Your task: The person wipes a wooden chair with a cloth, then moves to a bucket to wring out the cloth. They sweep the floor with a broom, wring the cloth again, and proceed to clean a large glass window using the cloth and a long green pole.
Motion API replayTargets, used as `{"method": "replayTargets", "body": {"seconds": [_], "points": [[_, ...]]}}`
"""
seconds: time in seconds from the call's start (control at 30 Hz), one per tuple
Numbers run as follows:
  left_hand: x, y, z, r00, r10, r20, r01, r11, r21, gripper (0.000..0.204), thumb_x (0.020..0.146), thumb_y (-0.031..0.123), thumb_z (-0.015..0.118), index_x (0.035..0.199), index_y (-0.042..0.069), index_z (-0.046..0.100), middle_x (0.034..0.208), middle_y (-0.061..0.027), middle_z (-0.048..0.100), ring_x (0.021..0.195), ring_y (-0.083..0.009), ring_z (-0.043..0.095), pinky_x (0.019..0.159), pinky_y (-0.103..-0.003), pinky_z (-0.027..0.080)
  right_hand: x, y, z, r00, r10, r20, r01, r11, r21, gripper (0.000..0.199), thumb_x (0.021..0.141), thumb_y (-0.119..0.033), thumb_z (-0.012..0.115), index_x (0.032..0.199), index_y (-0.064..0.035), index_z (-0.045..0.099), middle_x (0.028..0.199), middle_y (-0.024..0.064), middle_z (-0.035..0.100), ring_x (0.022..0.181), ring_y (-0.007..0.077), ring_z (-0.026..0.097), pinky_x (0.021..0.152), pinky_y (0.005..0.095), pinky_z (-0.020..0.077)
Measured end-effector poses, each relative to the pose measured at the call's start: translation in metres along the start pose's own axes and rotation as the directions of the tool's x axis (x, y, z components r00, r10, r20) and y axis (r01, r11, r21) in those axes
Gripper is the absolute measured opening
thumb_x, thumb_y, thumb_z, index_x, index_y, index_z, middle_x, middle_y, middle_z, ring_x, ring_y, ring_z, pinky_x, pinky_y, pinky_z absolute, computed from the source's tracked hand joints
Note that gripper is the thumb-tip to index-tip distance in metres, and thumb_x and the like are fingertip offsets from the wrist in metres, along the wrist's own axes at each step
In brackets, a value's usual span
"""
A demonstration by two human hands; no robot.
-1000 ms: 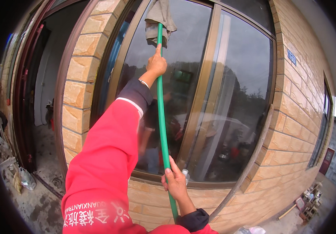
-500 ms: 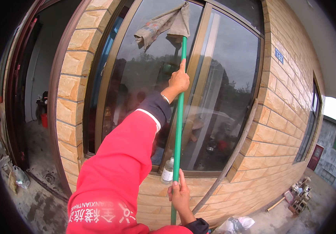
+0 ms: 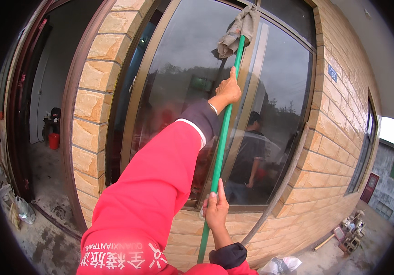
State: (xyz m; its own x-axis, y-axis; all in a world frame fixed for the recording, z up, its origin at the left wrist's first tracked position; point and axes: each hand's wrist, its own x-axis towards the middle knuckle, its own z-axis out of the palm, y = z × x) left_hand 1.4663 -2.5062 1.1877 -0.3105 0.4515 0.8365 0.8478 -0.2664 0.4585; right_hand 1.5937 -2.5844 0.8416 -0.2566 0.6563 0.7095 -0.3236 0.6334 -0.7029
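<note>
A long green pole [image 3: 223, 137] slants up across the window [image 3: 178, 59]. Its top end carries a draped grey-beige cloth [image 3: 239, 34], which lies at the upper glass beside the middle frame bar. My left hand [image 3: 229, 89], at the end of an outstretched red sleeve, is wrapped round the upper part of the pole, with one finger pointing along it. Lower down, my right hand [image 3: 217, 211] grips the same pole, thumb and a finger extended upward. A clear bottle on the sill is mostly hidden behind the pole and that hand.
A wooden stick [image 3: 277, 188] leans against the tiled wall [image 3: 327, 151] at the right. The open doorway [image 3: 46, 105] is on the left, with a red bucket [image 3: 54, 141] inside. White plastic bags [image 3: 279, 265] and stacked blocks [image 3: 353, 233] lie on the ground. A person [image 3: 249, 156] shows in the glass.
The cloth and the top of the pole have moved right across the glass, toward the middle frame bar. Both hands shifted right with the pole. A person now shows in the right pane.
</note>
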Motion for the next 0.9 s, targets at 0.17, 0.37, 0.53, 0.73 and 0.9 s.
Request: {"method": "replayTargets", "body": {"seconds": [0.17, 0.37, 0.53, 0.73, 0.9], "points": [[0.002, -0.041, -0.027, 0.999, -0.021, -0.050, 0.022, 1.000, 0.022, 0.076, 0.090, 0.018, 0.050, 0.152, 0.020, 0.006, 0.118, -0.0215, 0.061, 0.108, -0.0414, 0.058, 0.091, -0.053, 0.043, 0.015, 0.009, 0.002, 0.996, -0.021, 0.087, 0.023, 0.999, -0.028, 0.050, 0.101, -0.018, 0.046, 0.149, -0.0157, 0.032, 0.061, -0.0010, 0.046, 0.047, 0.0053, 0.040, 0.040, 0.0220, 0.0339], [0.002, -0.072, -0.070, 0.992, -0.057, -0.116, 0.063, 0.997, 0.049, 0.075, 0.090, 0.019, 0.049, 0.152, 0.020, 0.007, 0.116, -0.0218, 0.061, 0.107, -0.0419, 0.058, 0.091, -0.053, 0.043, 0.022, -0.001, 0.022, 0.980, -0.003, 0.197, 0.017, 0.998, -0.067, 0.050, 0.101, -0.018, 0.046, 0.149, -0.0176, 0.031, 0.058, -0.0007, 0.048, 0.046, 0.0053, 0.041, 0.040, 0.0221, 0.0350], [-0.005, -0.081, -0.085, 0.986, -0.012, -0.165, 0.021, 0.998, 0.051, 0.075, 0.090, 0.018, 0.050, 0.152, 0.020, 0.009, 0.116, -0.0215, 0.061, 0.107, -0.0418, 0.058, 0.091, -0.054, 0.044, 0.012, -0.006, 0.046, 0.978, -0.005, 0.209, 0.019, 0.998, -0.068, 0.050, 0.101, -0.018, 0.045, 0.149, -0.0185, 0.030, 0.058, -0.0006, 0.048, 0.046, 0.0055, 0.042, 0.041, 0.0231, 0.0366], [-0.028, -0.104, -0.098, 0.975, -0.089, -0.203, 0.088, 0.996, -0.014, 0.074, 0.089, 0.018, 0.052, 0.151, 0.019, 0.011, 0.116, -0.0222, 0.061, 0.106, -0.0429, 0.058, 0.090, -0.054, 0.044, -0.007, -0.002, 0.046, 0.975, -0.039, 0.217, 0.069, 0.989, -0.133, 0.050, 0.101, -0.014, 0.045, 0.149, -0.0139, 0.031, 0.061, -0.0024, 0.047, 0.052, 0.0045, 0.044, 0.046, 0.0216, 0.0375], [-0.043, -0.123, -0.119, 0.950, -0.096, -0.297, 0.115, 0.992, 0.049, 0.072, 0.088, 0.022, 0.054, 0.150, 0.017, 0.017, 0.108, -0.0236, 0.064, 0.100, -0.0416, 0.062, 0.087, -0.052, 0.048, -0.051, 0.010, 0.058, 0.976, 0.016, 0.215, 0.016, 0.989, -0.147, 0.050, 0.101, -0.014, 0.045, 0.148, -0.0066, 0.030, 0.067, -0.0036, 0.045, 0.056, 0.0042, 0.045, 0.050, 0.0211, 0.0394]]}}
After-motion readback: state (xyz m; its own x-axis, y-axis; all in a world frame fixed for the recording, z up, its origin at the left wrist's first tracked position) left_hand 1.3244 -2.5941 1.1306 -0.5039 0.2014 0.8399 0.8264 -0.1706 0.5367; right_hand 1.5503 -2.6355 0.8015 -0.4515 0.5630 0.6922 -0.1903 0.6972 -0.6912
